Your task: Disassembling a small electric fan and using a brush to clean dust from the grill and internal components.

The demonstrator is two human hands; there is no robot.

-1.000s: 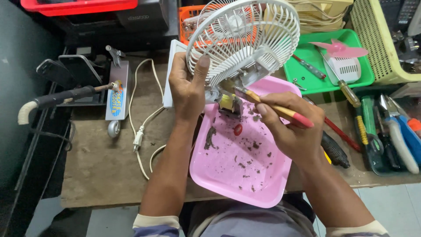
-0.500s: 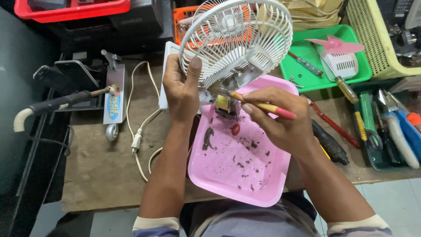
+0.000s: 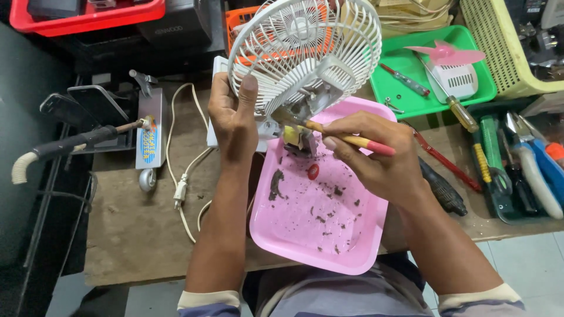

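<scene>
The small white fan point(image 3: 305, 56) is being held above the far edge of the pink tray point(image 3: 329, 235), its round grille facing up toward the camera and tilting toward 11 o'clock, its motor end pointing down into the tray. The left hand point(image 3: 235, 120) is gripping the grille's rim at its 8 o'clock side, thumb lying up along the wires. The right hand point(image 3: 376, 155) is closing around a thin brush point(image 3: 346, 139) with a yellow shaft and red end; its long axis is running from 4 o'clock up to 10 o'clock, the tip reaching the motor point(image 3: 296, 138) under the grille.

Compared with half a second ago, the fan is sitting slightly farther right and the brush is lying flatter, its tip remaining at the motor.

Dark crumbs and a small red piece point(image 3: 313, 171) are lying in the tray. At 9 o'clock a white cord point(image 3: 182, 194) is looping over bare counter point(image 3: 135, 240), the widest open room. At 2 o'clock a green tray point(image 3: 423, 88) is holding a pink fan blade point(image 3: 449, 56); at 3 o'clock, screwdrivers and pliers point(image 3: 517, 170) are crowding the counter's right edge. The pink tray's near corner is overhanging the counter's front edge.
</scene>
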